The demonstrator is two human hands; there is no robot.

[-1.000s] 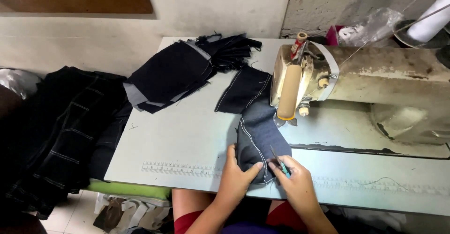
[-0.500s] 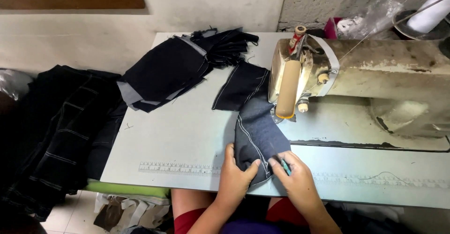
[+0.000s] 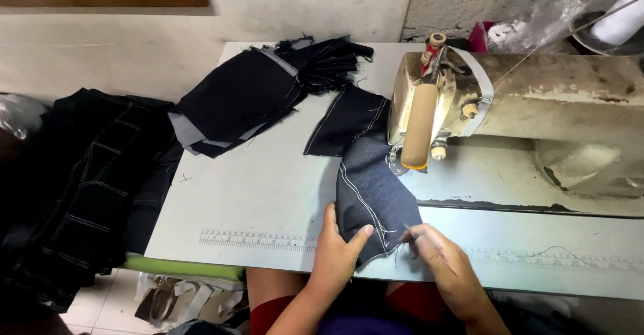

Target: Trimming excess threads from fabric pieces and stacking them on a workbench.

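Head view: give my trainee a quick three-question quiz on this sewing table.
1. True or false: the left hand presses on the denim piece.
2. Where is the stack of dark cut pieces? A) far left of the table B) under the sewing machine C) on the floor
3. What does the right hand pinch at the denim's near edge?

Key: 1 true. 2 A. 3 a thin tool, too small to identify, by loose threads.
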